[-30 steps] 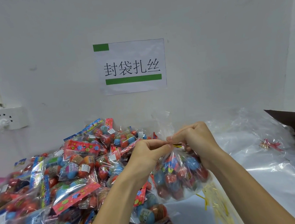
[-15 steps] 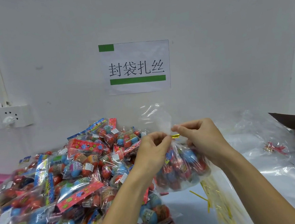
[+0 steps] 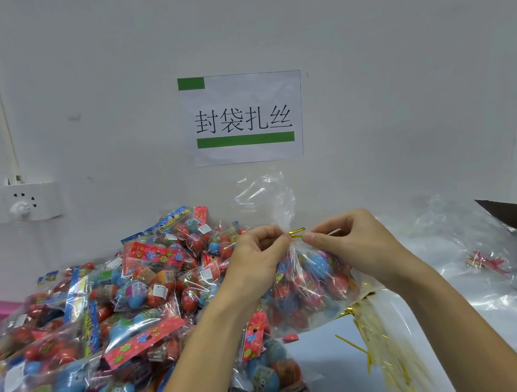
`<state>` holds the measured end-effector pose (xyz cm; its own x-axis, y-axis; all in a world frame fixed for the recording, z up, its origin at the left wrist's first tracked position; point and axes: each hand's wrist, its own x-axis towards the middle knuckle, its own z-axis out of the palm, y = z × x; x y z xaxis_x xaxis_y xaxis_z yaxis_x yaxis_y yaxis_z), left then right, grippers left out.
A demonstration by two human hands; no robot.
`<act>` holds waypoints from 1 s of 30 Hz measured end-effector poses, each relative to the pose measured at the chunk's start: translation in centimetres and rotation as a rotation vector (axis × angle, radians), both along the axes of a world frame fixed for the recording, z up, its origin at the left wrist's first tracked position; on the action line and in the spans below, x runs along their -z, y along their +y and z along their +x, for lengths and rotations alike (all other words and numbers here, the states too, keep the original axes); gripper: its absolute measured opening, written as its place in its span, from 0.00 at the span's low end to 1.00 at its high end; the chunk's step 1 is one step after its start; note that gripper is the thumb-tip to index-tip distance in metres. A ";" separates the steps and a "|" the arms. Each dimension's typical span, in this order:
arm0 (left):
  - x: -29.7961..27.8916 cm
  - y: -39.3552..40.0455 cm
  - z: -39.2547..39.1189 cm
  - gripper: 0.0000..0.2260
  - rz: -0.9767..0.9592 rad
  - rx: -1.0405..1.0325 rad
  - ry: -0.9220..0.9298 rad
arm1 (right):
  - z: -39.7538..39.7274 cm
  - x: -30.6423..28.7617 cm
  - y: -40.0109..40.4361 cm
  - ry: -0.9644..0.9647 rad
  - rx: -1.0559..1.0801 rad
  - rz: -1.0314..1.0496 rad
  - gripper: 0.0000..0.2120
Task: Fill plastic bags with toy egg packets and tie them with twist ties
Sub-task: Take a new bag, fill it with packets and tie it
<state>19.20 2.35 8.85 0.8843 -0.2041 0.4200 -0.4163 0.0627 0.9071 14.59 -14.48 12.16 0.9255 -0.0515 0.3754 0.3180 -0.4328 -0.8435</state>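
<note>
Both forearms reaching fwd, hands meeting mid-frame. Left hand [image 3: 257, 251] curling w/ thumb+index pinching, right hand [image 3: 352, 242] pinching too, fingertips nearly touching each other.

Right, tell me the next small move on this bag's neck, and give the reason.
Probably another twist of the gold twist tie. The left hand and right hand pinch at it on the gathered neck of the filled plastic bag, yet its two ends jut out side by side, so the wrap looks unfinished and the neck could slip open.
</note>
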 end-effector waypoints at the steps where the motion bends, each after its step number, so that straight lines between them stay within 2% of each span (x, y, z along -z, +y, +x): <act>1: 0.0 0.0 0.0 0.12 0.005 0.011 -0.003 | 0.0 0.0 0.1 -0.001 0.001 -0.007 0.05; 5: 0.1 -0.1 -0.1 0.09 0.009 0.070 -0.001 | 0.2 0.2 0.2 -0.001 0.007 0.004 0.03; 10: 0.1 0.0 -0.2 0.11 -0.005 0.145 0.009 | 0.2 0.1 0.0 0.010 -0.011 0.038 0.03; 15: 0.1 0.1 -0.5 0.09 0.021 0.205 0.010 | 0.1 0.2 0.0 0.010 -0.035 0.045 0.02; 27: 0.2 -0.1 -0.4 0.08 0.025 0.149 0.018 | 0.1 0.0 0.0 -0.043 -0.016 0.031 0.10; 30: 0.3 -0.1 -0.4 0.08 0.036 0.119 0.010 | 0.1 -0.1 -0.1 -0.059 -0.025 0.011 0.10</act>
<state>18.81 2.26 8.58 0.8569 -0.3227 0.4020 -0.3990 0.0784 0.9136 14.70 -14.58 12.21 0.9026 -0.0334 0.4292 0.3781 -0.4150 -0.8275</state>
